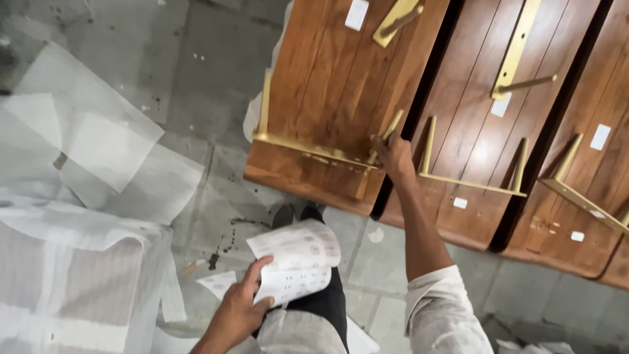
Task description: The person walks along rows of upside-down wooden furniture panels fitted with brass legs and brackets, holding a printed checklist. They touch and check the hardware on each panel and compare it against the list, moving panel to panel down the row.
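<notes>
On the far left we see loose white packing sheets (98, 144) spread over the concrete floor (196, 85), well apart from our hands. A step onto them could slide a foot, we judge.

Next, our left hand (239, 311) has its grip clamped on a curled sheet of printed labels (298, 259), thumb on top, held low above our knee. The sheet bends under its own weight; a loose pinch could let it drop to the stained floor.

Further right, our right hand (393, 156) has its fingers closed around the brass bracket (314, 152) at the corner of the nearest upturned wooden panel (327, 78). That panel lies just beside the next wooden panels (485, 131). A hard pull might tip it or knock its edge against them.
</notes>
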